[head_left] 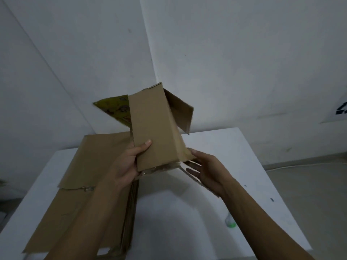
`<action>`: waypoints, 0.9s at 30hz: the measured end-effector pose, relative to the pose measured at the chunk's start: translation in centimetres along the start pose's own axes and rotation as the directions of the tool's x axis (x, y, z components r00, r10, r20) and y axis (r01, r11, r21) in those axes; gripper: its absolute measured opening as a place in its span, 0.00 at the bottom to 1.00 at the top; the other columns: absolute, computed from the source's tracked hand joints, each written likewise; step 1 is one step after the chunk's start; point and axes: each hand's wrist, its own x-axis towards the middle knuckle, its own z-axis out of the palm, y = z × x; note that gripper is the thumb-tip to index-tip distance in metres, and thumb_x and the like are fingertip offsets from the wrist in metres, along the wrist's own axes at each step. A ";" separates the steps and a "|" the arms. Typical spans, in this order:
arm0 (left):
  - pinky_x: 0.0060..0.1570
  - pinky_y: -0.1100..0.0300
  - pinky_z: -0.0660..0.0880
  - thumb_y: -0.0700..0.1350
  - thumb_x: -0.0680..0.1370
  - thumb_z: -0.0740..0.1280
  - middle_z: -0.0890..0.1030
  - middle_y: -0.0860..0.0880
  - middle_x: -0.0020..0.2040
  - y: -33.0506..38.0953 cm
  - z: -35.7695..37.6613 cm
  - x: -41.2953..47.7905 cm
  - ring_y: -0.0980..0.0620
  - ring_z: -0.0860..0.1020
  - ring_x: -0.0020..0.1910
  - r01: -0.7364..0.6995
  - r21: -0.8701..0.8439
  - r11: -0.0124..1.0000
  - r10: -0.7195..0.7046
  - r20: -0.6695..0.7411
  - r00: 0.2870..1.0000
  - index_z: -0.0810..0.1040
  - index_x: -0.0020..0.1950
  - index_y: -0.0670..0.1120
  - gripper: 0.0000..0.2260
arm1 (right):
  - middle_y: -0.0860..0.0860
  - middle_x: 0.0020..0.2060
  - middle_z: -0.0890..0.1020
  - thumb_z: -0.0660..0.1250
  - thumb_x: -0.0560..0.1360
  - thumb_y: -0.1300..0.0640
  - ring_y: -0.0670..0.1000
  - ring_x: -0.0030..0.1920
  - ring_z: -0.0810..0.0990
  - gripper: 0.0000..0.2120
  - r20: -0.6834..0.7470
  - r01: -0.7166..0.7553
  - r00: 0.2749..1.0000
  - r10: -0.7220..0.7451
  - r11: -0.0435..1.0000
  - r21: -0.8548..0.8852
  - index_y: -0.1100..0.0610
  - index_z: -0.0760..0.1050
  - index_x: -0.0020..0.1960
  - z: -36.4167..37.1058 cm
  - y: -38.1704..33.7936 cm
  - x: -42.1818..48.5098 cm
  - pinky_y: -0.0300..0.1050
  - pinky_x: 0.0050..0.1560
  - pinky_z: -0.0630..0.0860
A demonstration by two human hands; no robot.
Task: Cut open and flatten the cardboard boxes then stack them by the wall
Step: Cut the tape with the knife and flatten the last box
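Box (155, 126) held upright over white surface (216, 147), flaps splayed. L hand (124, 166) grips its lower edge, thumb on front; R hand (206, 169), fingers straight, touches bottom flap. Best: push sides inward w/ both hands, then add to flat stack (90, 162).

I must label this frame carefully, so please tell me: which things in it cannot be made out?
All in the head view:
- green-and-white object by the right forearm: blurred, partly hidden by the arm.
- Print on the green flap of the box: too small to read.
- dark mark on the wall: cut off by the right edge.
- Fingers of the left hand: hidden behind the box.
- Grip of the right hand: the lower flap hides whether it pinches or only props.
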 end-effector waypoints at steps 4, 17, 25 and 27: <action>0.48 0.57 0.82 0.44 0.72 0.70 0.86 0.48 0.54 2.3 0.0 0.6 0.51 0.84 0.53 0.012 -0.010 1.000 -0.013 -0.040 0.999 0.77 0.63 0.47 0.19 | 0.55 0.48 0.86 0.62 0.78 0.68 0.53 0.48 0.86 0.11 -0.026 0.094 0.996 -0.091 0.984 0.155 0.62 0.79 0.57 0.0 -1.8 -0.4 0.51 0.59 0.80; 0.69 0.53 0.70 0.69 0.63 0.74 0.75 0.57 0.67 3.1 -0.5 4.4 0.54 0.76 0.63 0.050 0.544 0.838 -0.083 0.037 0.996 0.69 0.74 0.51 0.44 | 0.47 0.61 0.81 0.58 0.83 0.46 0.48 0.55 0.84 0.14 -0.019 0.378 0.884 -0.466 0.740 -0.556 0.44 0.71 0.68 1.9 -4.9 -0.3 0.47 0.60 0.80; 0.46 0.69 0.71 0.53 0.76 0.73 0.78 0.51 0.64 2.0 -3.4 7.3 0.54 0.77 0.57 -0.120 0.918 0.377 0.076 0.099 0.992 0.66 0.74 0.47 0.31 | 0.50 0.58 0.82 0.56 0.85 0.49 0.50 0.44 0.86 0.14 -0.098 0.294 0.851 -0.516 0.622 -0.726 0.51 0.73 0.66 2.4 -5.4 2.6 0.36 0.40 0.81; 0.43 0.67 0.70 0.53 0.75 0.73 0.80 0.50 0.62 1.9 -3.3 8.1 0.53 0.78 0.54 -0.192 0.922 0.336 0.127 0.157 0.979 0.69 0.71 0.47 0.27 | 0.50 0.56 0.83 0.55 0.85 0.48 0.52 0.36 0.86 0.15 -0.116 0.281 0.821 -0.559 0.573 -0.770 0.52 0.72 0.67 2.7 -5.6 2.9 0.45 0.37 0.83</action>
